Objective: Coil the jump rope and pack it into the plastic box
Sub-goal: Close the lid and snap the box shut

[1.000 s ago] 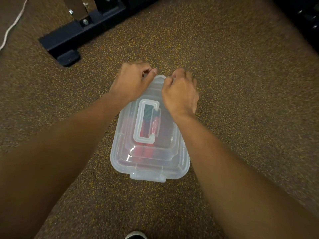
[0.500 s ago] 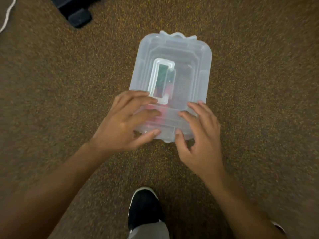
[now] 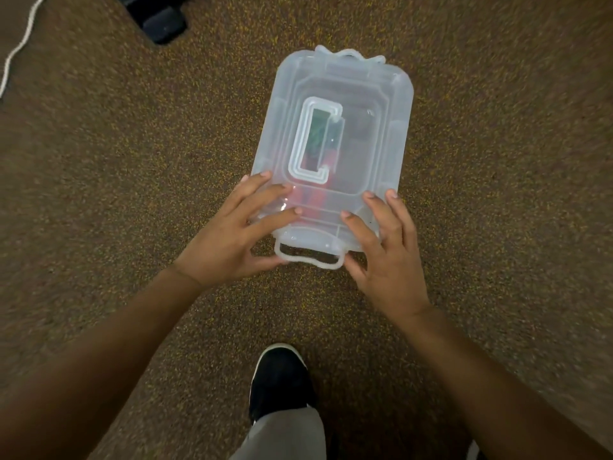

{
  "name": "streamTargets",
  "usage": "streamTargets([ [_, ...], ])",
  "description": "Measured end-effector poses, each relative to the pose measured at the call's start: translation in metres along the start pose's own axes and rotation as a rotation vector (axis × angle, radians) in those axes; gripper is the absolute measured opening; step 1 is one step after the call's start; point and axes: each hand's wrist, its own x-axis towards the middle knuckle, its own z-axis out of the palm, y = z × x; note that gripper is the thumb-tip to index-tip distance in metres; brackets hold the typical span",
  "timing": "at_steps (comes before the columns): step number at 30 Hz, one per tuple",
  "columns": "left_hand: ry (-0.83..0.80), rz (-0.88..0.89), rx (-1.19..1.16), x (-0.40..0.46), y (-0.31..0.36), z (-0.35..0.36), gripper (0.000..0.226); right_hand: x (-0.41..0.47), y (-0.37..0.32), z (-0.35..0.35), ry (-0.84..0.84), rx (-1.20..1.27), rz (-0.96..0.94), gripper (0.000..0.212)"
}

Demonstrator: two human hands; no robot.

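Note:
A clear plastic box [image 3: 374, 154] lies on the speckled carpet with its lid on and a flat carry handle on top. Through the lid I make out red and dark green parts of the jump rope [image 3: 318, 194], blurred by the plastic. My left hand [image 3: 232, 234] rests with spread fingers on the lid's near left corner, thumb at the near latch [image 3: 308, 257]. My right hand [image 3: 384, 247] lies with spread fingers on the near right corner, thumb by the same latch, which sticks out from the box's near end.
A black metal foot of some equipment [image 3: 159, 18] sits at the top left. A white cord [image 3: 20, 48] runs along the far left edge. My black shoe [image 3: 282, 380] and grey trouser leg stand just below the box.
Both hands moved from the box's far end to its near end. They now sit a little nearer the near latch, and the view has shifted so the box appears farther up.

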Motion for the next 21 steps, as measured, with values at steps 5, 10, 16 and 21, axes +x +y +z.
streamTargets([
  [5, 0.066, -0.064, -0.223, 0.003, 0.012, -0.022, 0.060, 0.001, 0.004, -0.007, -0.082, 0.176, 0.074, 0.085],
  [10, 0.085, -0.065, -0.185, 0.003, 0.015, -0.022, 0.057, 0.004, -0.002, -0.009, -0.034, 0.291, 0.123, 0.078],
  [16, 0.130, -0.078, -0.158, 0.004, 0.014, -0.021, 0.050, 0.008, -0.003, -0.010, 0.021, 0.298, 0.149, 0.069],
  [21, 0.095, -0.097, -0.174, 0.005, 0.016, -0.024, 0.048, 0.008, -0.006, -0.014, -0.049, 0.271, 0.162, 0.066],
])
